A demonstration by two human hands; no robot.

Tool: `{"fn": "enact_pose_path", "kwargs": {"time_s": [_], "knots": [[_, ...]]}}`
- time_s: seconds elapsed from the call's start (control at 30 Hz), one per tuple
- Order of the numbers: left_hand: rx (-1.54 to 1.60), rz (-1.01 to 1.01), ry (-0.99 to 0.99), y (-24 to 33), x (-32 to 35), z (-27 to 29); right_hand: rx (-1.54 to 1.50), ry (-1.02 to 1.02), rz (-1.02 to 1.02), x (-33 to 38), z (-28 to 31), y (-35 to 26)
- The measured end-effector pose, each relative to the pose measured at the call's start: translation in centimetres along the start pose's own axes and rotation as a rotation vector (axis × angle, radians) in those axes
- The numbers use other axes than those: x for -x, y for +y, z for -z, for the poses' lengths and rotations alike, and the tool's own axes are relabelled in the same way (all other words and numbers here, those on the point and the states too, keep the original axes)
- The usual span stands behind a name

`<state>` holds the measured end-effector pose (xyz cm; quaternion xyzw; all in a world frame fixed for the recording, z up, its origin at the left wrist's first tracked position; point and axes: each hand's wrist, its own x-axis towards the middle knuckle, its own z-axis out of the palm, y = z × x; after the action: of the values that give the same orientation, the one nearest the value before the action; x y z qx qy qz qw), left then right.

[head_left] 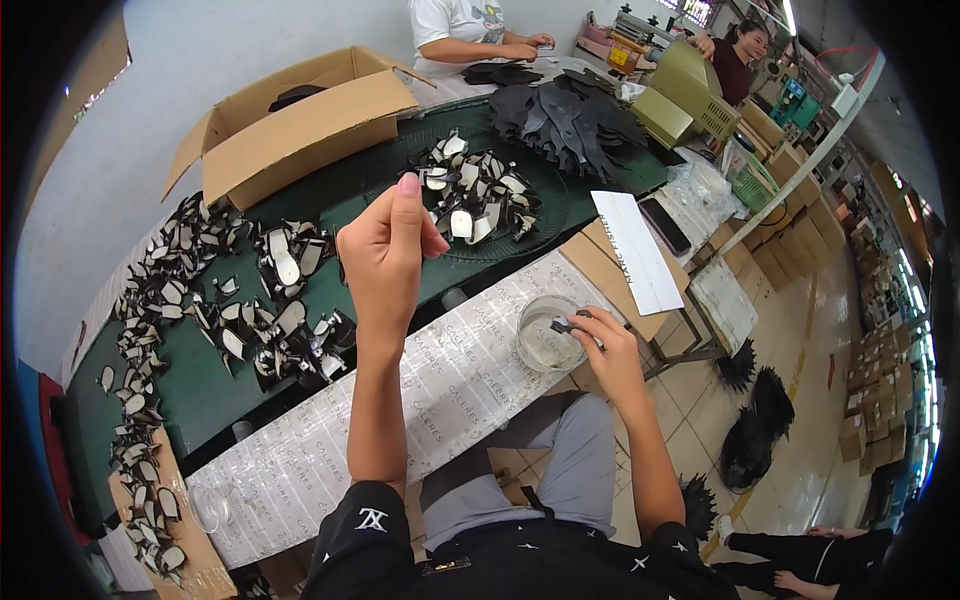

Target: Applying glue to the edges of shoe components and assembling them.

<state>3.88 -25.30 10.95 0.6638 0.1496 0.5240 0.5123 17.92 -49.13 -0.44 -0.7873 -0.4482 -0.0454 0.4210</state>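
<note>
My left hand (388, 240) is raised over the near edge of the green work surface, fingers curled in and thumb up. Anything inside those fingers is hidden. Behind it lies a heap of small black pieces with white pads (475, 190). My right hand (608, 345) is at the rim of a round clear bowl (532, 352) on the wrapped board across my lap. Its fingertips pinch a small dark piece (562, 325) over the bowl, too small to name. Pale, see-through contents show in the bowl.
More black-and-white pieces (285, 255) cover the left of the green surface (330, 205). An open carton (300, 140) and a stack of black cut pieces (560, 125) stand behind. A white card (640, 255) and phone (665, 225) lie right. Other people work beyond.
</note>
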Motion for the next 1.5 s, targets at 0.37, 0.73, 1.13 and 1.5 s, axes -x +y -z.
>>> {"fn": "enact_pose_path", "kwargs": {"time_s": [0.37, 0.73, 1.13, 1.5], "knots": [[0.198, -0.058, 0.109, -1.1, -0.6, 0.8, 0.046, -0.052, 0.017, -0.5, -0.4, 0.4], [0.079, -0.154, 0.091, 0.0, -0.1, 1.0, 0.026, -0.051, -0.033, -0.9, 0.9, -0.1], [0.100, -0.191, 0.134, 0.5, 0.1, 1.4, 0.008, -0.171, 0.039, -0.3, -0.4, -0.4], [0.124, -0.210, 0.136, 0.5, 0.0, 1.6, 0.010, -0.186, 0.017, -0.2, -0.4, -0.3]]}}
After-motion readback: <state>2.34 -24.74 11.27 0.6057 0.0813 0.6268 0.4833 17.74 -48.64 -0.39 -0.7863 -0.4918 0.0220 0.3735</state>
